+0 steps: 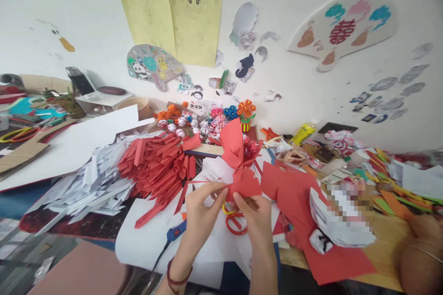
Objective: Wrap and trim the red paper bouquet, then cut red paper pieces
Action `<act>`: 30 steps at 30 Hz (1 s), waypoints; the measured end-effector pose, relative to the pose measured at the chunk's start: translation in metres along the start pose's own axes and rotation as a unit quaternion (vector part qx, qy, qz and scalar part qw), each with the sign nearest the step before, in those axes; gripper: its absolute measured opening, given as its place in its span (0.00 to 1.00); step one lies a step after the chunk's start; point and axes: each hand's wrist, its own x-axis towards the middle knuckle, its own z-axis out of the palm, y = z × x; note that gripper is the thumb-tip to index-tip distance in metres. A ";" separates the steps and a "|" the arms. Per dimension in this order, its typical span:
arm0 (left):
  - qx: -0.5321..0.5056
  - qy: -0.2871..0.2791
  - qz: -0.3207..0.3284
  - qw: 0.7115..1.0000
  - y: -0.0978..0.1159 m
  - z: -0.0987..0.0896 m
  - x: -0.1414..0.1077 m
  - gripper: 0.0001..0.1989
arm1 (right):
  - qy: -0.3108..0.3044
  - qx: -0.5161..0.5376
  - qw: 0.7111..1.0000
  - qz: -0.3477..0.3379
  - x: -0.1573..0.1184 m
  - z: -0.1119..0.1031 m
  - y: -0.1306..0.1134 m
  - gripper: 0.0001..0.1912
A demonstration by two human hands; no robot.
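Both of my hands pinch a folded red paper piece (pixel 246 183) with petal-like flaps, held up over the table. My left hand (pixel 205 207) grips its left edge between thumb and fingers. On the lower right side, my right hand (pixel 255 212) has its thumb pressed on the paper, with the other fingers partly hidden behind it. Below the hands lie red-handled scissors (pixel 237 223), partly covered. A blue hot glue gun (pixel 176 230) rests on white paper left of my left wrist. Farther left spreads a heap of red paper strips (pixel 155 166).
White paper strips (pixel 93 184) are piled at left. Red paper sheets (pixel 297 193) lie at right near a yellow bottle (pixel 304 132). Paper flowers (pixel 245 113) stand along the wall. Another person's blurred arm (pixel 420 258) reaches in at lower right.
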 end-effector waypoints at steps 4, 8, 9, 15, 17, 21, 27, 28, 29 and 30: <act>-0.089 0.039 -0.117 0.988 -0.001 0.006 -0.004 0.06 | -0.036 0.042 0.998 0.005 0.003 -0.002 0.004 0.12; -0.125 0.034 -0.154 0.980 -0.001 0.011 -0.007 0.07 | 0.015 0.044 0.999 -0.005 0.008 -0.003 0.013 0.11; -0.115 0.039 -0.141 0.983 0.000 0.012 -0.008 0.07 | 0.024 0.041 0.999 -0.011 0.009 -0.004 0.014 0.11; 0.008 0.104 -0.003 0.995 0.001 0.017 -0.011 0.04 | 0.010 0.043 0.999 -0.027 0.006 -0.004 0.019 0.11; 0.039 0.120 0.036 0.991 0.001 0.019 -0.013 0.04 | 0.001 0.049 0.998 -0.026 0.006 -0.004 0.021 0.10; 0.055 0.124 0.062 0.989 -0.001 0.021 -0.015 0.07 | -0.008 0.058 0.997 -0.054 0.008 -0.002 0.024 0.08; 0.024 0.094 0.056 0.994 0.001 0.020 -0.013 0.06 | -0.031 0.007 0.996 -0.086 0.008 -0.005 0.019 0.06; 0.015 0.087 0.050 0.995 0.001 0.020 -0.013 0.06 | -0.034 -0.002 0.996 -0.086 0.008 -0.006 0.018 0.06; 0.006 0.080 0.043 0.996 0.002 0.020 -0.012 0.06 | -0.036 -0.008 0.996 -0.085 0.008 -0.007 0.017 0.07; -0.002 0.074 0.036 0.997 0.002 0.020 -0.012 0.06 | -0.040 -0.012 0.995 -0.085 0.008 -0.007 0.015 0.07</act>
